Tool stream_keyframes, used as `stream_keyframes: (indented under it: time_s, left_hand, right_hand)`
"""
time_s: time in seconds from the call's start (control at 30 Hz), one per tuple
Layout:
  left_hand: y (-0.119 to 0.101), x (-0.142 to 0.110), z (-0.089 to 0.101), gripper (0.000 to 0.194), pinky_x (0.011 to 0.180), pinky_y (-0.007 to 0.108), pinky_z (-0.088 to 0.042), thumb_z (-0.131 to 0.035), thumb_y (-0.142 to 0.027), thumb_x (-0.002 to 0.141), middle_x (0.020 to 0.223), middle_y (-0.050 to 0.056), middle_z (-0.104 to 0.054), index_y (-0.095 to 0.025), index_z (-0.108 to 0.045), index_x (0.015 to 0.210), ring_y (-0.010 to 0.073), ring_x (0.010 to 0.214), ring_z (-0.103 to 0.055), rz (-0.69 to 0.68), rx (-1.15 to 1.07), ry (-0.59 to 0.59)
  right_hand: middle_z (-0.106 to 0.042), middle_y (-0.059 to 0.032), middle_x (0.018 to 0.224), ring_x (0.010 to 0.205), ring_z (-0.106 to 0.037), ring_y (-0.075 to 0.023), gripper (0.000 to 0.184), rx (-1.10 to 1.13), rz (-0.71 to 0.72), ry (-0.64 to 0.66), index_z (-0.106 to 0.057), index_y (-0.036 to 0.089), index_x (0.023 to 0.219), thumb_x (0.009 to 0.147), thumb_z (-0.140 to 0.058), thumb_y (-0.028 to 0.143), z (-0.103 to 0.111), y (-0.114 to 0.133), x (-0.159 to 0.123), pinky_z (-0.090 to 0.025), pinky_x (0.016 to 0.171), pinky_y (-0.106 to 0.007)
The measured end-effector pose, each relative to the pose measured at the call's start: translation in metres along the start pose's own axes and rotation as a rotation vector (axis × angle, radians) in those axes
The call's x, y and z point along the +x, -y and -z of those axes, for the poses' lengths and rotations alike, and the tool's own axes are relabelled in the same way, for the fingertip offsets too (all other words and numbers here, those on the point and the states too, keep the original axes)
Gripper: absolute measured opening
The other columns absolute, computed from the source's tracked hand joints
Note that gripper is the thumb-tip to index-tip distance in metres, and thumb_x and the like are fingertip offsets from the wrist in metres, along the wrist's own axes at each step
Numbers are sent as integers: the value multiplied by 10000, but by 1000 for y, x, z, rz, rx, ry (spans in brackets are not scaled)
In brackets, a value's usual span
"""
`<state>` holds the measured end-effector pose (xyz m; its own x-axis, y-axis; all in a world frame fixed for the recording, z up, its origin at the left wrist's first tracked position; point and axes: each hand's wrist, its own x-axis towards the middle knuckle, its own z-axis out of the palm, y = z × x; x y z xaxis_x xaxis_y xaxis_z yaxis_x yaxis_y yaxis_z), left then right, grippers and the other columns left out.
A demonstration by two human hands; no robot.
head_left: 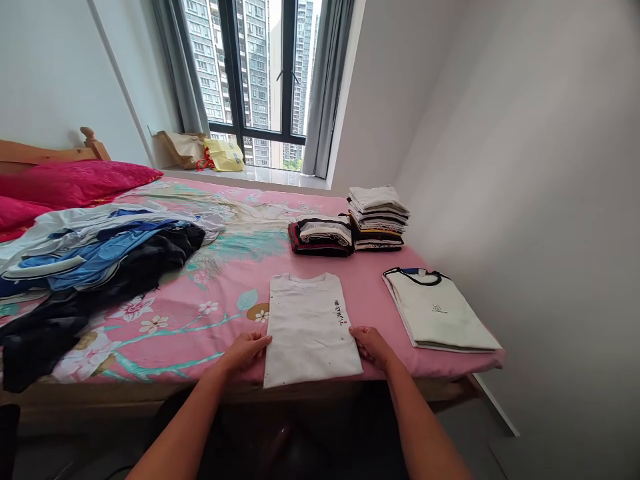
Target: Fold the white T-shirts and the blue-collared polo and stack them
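A folded white T-shirt [305, 327] with dark lettering on its right side lies at the front edge of the bed, its collar facing away from me. My left hand [249, 349] pinches the shirt's left edge. On the opposite edge, just below the lettering, my right hand [369, 344] is closed on the fabric. The shirt's lower end reaches slightly past the mattress edge. To the right lies a folded cream T-shirt [440, 310] with a black collar, apparently on top of other folded clothing.
A tall stack of folded clothes [379, 217] and a lower stack [321, 236] stand farther back. Loose clothes [110, 247] are heaped on the left of the floral bedsheet [240, 260]. Red pillows [85, 185] lie behind them. Bags [223, 155] rest on the windowsill; a wall [540, 200] bounds the right.
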<state>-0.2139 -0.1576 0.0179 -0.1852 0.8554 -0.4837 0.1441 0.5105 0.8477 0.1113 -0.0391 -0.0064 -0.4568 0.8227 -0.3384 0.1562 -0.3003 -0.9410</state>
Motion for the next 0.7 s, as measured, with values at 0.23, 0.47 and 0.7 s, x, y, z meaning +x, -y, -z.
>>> stream_keyframes:
  time_s: [0.23,0.47,0.7]
  left_hand:
    - [7,-4,-2,537,365,229,-71,-587,-703,564,394,-105,-296,-215,-363,556,42,337,-184,-63,52,73]
    - [6,-10,-2,536,372,235,-78,-561,-719,578,364,-93,-308,-205,-412,535,50,319,-194,-46,103,146]
    - [7,-27,-9,539,383,235,-102,-496,-713,636,392,-77,-365,-197,-405,513,46,330,-222,-60,117,96]
  right_hand:
    - [-306,110,432,317,-238,-31,434,-23,-2,2,-352,211,595,708,-619,533,-1,3,-3,-95,317,-209]
    - [-316,103,411,314,-250,-40,440,-63,-15,-13,-356,214,584,713,-594,561,-1,3,-6,-101,322,-214]
    - [-303,111,425,333,-240,-36,440,-97,-8,-32,-350,213,607,705,-581,575,-2,1,-8,-125,343,-205]
